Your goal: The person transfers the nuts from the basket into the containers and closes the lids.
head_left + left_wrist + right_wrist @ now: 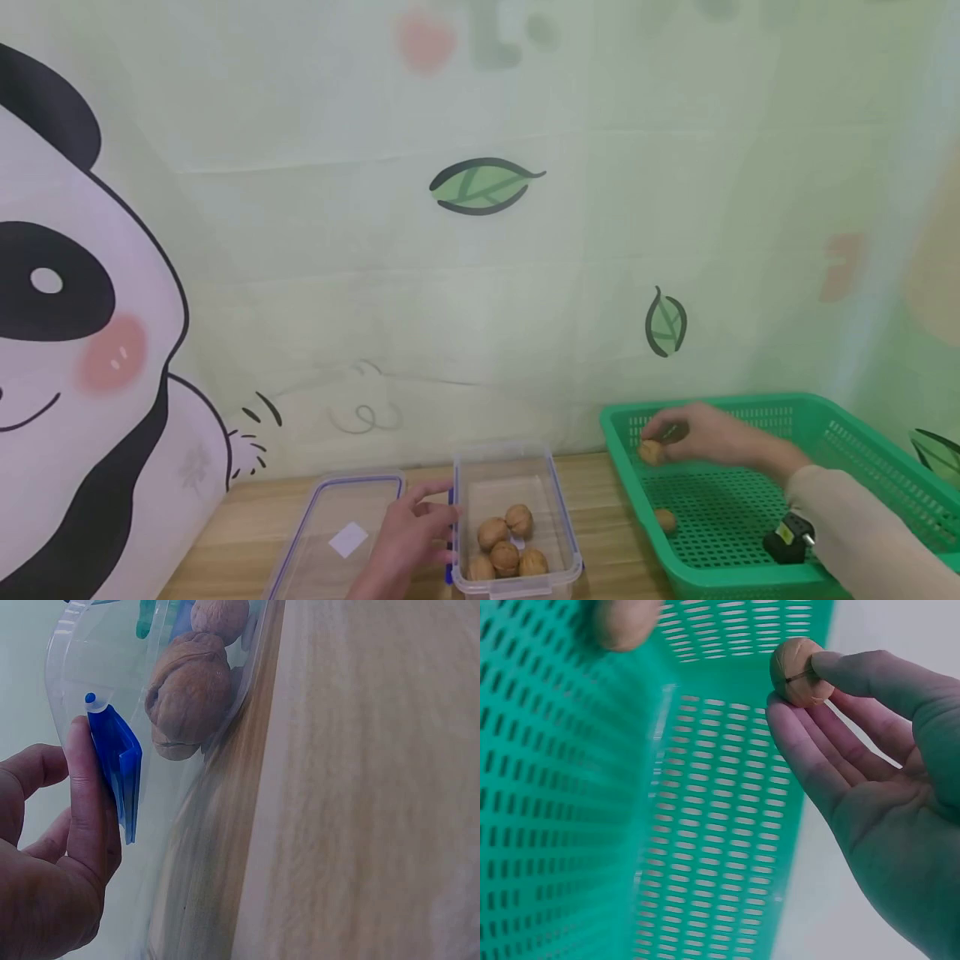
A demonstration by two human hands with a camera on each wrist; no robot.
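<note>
The right hand (pixel 697 437) pinches one walnut (pixel 651 454) over one basket (pixel 735 577) holding another walnut (pixel 665 522); the left hand (pixel 412 533), fingers apart, touches one box (pixel 495 492) showing five.

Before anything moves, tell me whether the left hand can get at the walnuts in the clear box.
Likely yes: the left hand is beside the clear box, whose open top leaves the walnuts uncovered. The side wall is in the way, so the hand should go over it.
</note>
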